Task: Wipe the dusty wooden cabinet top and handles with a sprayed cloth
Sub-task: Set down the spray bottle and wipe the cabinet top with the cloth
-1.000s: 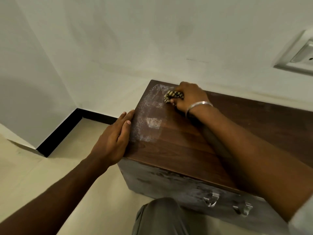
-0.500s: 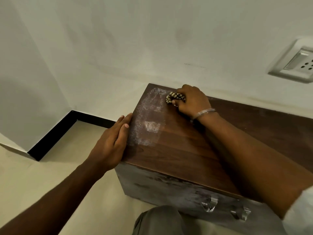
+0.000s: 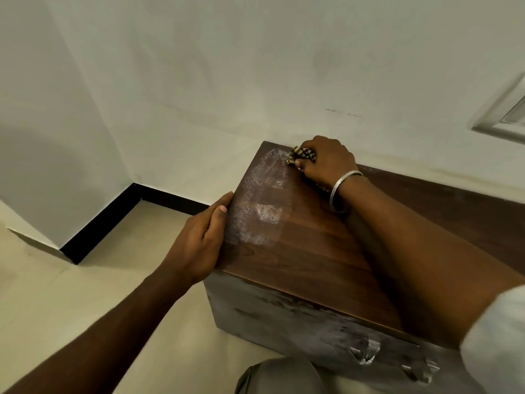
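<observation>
A low dark wooden cabinet stands against the wall. White dust covers the left strip of its top. My right hand, a metal bangle on its wrist, grips a bunched checked cloth and presses it on the top at the far left corner by the wall. My left hand lies flat with straight fingers against the cabinet's left edge. Two metal handles show on the dusty front face.
Pale walls meet in a corner at the left, with a black skirting along the floor. A wall socket sits at the right edge. My knee is at the bottom, close to the cabinet's front.
My right hand has carried the cloth a little further back, up against the wall at the far corner. The left hand stays on the cabinet's left edge.
</observation>
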